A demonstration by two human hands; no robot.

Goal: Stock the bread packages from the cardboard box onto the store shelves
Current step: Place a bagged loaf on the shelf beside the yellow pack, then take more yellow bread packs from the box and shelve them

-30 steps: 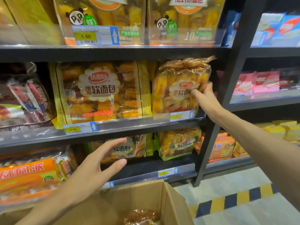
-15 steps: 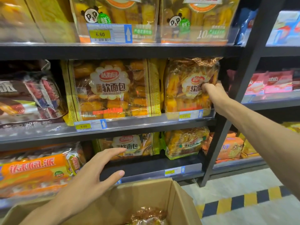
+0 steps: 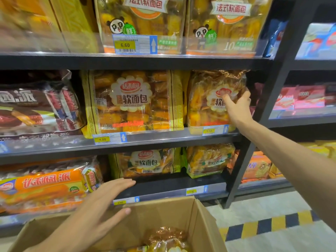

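My right hand (image 3: 236, 107) grips a clear bread package (image 3: 205, 102) that stands upright at the right end of the middle shelf (image 3: 163, 138), fingers around its right edge. Beside it on the left stands a larger yellow bread package (image 3: 132, 101). My left hand (image 3: 98, 210) hovers open, fingers spread, over the far left rim of the cardboard box (image 3: 163, 213) at the bottom. Inside the box lies another bread package (image 3: 167, 239), partly cut off by the frame.
Panda-labelled bread bags (image 3: 143, 24) fill the top shelf. Dark and orange pie packs (image 3: 40, 110) sit at the left. More bread bags (image 3: 147, 162) lie on the lower shelf. A black upright post (image 3: 261, 113) borders the bay; the floor has yellow-black tape (image 3: 269, 224).
My right hand has pushed the clear bread package further back and upright on the middle shelf. My view has moved closer to the shelf. The left hand has stayed over the box.
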